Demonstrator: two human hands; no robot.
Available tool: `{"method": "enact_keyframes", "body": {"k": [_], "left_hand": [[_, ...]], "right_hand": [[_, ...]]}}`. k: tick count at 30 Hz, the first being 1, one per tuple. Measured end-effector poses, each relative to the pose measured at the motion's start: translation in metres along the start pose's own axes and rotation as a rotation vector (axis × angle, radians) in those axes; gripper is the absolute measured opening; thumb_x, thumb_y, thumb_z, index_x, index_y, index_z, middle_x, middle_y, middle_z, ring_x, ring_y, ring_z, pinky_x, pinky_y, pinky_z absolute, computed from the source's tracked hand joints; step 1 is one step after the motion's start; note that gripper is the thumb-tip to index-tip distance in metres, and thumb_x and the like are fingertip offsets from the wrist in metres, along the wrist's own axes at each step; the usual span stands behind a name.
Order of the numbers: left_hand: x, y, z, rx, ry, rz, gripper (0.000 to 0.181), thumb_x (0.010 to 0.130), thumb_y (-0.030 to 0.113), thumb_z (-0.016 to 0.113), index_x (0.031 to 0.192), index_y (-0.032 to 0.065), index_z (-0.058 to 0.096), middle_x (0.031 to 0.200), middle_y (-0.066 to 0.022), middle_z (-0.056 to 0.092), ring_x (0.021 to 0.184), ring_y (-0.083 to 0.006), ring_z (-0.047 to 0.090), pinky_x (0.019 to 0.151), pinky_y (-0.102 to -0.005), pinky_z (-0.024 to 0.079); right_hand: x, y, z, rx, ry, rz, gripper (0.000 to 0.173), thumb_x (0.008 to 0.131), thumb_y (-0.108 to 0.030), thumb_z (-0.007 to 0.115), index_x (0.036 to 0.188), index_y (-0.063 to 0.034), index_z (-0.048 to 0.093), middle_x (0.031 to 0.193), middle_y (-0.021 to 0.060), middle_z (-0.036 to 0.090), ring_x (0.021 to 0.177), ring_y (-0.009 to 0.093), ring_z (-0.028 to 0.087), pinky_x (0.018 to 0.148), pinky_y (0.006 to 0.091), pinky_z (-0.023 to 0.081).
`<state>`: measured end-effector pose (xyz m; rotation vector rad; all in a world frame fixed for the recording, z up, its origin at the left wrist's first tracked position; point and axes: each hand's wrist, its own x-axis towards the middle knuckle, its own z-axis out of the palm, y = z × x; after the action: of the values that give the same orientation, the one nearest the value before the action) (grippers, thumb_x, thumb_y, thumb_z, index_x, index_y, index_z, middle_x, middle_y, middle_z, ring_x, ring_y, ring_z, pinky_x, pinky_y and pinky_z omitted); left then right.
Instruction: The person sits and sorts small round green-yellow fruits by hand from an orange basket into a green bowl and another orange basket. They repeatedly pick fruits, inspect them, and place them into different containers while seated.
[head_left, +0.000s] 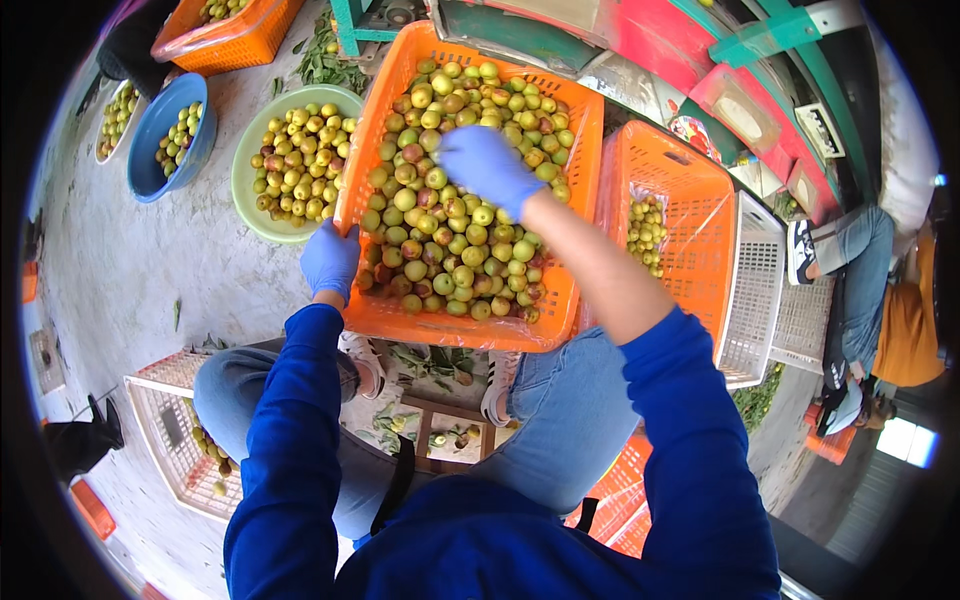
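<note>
An orange plastic crate (457, 330) full of green and reddish-brown jujube-like fruits (450, 247) stands before me. My left hand (330, 259), in a blue-violet glove, grips the crate's left rim. Over the upper middle of the fruits is my right hand (484, 165), gloved alike, its fingers bent down and slightly blurred; whether it holds a fruit cannot be told. A light green basin (247, 202) with more yellow-green and brownish fruits sits just left of the crate, near my left hand.
A blue basin (142, 176) and another orange crate (225, 49) with fruits are at upper left. To the right stand an orange crate (697, 217) with fruits and a white crate (757, 277). Red and green machinery (652, 45) borders the top. A seated person (862, 285) is at far right.
</note>
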<state>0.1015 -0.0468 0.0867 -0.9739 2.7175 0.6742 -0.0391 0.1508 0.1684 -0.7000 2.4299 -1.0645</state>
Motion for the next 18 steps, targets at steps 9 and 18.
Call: {"method": "enact_keyframes", "body": {"k": [9,18], "left_hand": [[0.003,-0.001,0.003,0.032,0.057,0.024,0.037,0.08,0.04,0.059,0.094,0.0054,0.06,0.084,-0.0183,0.065,0.08,-0.0361,0.063,0.071,-0.0453,0.049],[0.003,0.002,0.004,0.046,0.024,0.013,0.038,0.079,0.04,0.06,0.096,0.0053,0.06,0.084,-0.0182,0.065,0.08,-0.0353,0.063,0.071,-0.0448,0.049]], "right_hand": [[-0.017,0.102,-0.014,-0.713,-0.187,0.368,0.04,0.076,-0.015,0.056,0.114,-0.008,0.046,0.094,0.0171,0.063,0.09,0.034,0.061,0.073,0.0457,0.048],[-0.013,0.119,-0.013,-0.86,-0.227,0.438,0.024,0.074,-0.017,0.062,0.096,-0.0059,0.065,0.096,0.0153,0.065,0.09,0.029,0.064,0.072,0.0386,0.051]]}}
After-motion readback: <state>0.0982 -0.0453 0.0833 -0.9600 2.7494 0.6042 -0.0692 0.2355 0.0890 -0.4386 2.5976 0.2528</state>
